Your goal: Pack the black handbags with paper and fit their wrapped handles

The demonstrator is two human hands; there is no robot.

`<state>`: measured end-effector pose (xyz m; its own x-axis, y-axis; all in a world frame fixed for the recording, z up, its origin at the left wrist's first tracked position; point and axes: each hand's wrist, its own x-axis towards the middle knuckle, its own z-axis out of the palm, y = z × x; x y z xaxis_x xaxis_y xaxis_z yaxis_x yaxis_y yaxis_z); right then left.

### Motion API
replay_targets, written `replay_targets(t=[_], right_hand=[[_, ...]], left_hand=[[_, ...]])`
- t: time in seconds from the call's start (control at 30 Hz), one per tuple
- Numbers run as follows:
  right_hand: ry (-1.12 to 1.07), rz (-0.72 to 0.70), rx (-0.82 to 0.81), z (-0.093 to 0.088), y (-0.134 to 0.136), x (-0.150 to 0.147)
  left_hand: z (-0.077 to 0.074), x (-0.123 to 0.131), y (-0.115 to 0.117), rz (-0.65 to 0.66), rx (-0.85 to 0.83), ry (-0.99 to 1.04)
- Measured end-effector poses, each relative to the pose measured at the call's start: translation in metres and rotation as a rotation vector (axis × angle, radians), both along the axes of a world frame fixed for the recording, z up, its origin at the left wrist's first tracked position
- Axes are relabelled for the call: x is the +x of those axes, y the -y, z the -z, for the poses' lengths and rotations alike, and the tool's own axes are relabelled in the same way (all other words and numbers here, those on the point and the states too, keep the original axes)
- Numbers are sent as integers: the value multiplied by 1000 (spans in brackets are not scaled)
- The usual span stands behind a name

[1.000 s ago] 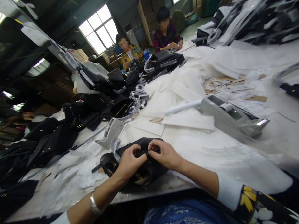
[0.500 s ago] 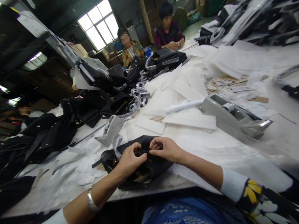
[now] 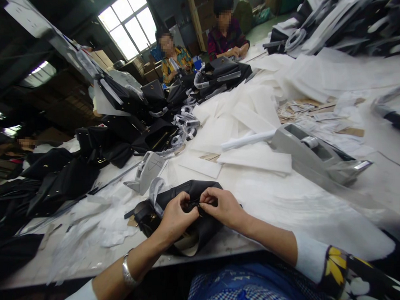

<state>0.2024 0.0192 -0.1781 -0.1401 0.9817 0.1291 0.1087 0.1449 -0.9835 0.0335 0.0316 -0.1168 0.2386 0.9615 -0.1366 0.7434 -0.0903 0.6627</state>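
Note:
A black bag lies at the table's front edge, its opening with a pale lining facing me. My left hand, with a silver bangle on the wrist, pinches a small black part on top of the bag. Close beside it, my right hand pinches the same part from the right, thumb and forefinger pressed together. The fingers hide most of that part. A clear-wrapped handle stands up at the bag's left side.
Behind the bag is a grey tape dispenser; a larger tape dispenser sits to the right. White foam sheets cover the middle. Black bags are heaped at the left. Two people sit across the table, and another person is at far left.
The view has shifted slightly. Both hands keep their pinch, while the bag's opening has changed shape and its top shows more. At the lower left edge, part of another person's hand has appeared.

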Motion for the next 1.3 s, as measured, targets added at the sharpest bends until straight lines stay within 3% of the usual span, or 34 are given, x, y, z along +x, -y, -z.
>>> replay_targets(t=[0.33,0.5,0.67,0.93,1.13,1.3], right_hand=[[31,72,158,8,6,-5],[-80,-38,-4,6,-4,5],[-125,-128,-94,8,-12,9],[-135,-118,-138,7,-9,0],[9,66,31,2,3,-12],[74,-101,60,-7,-3,8]], left_hand=[[3,0,-1,12,67,-24],[0,-9,-2,87,-35,86],[-3,-8,-2,44,-43,105],[0,1,1,-6,-19,92],[7,-2,-2,-6,83,-16],[-6,-3,-4,132,131,-142]])
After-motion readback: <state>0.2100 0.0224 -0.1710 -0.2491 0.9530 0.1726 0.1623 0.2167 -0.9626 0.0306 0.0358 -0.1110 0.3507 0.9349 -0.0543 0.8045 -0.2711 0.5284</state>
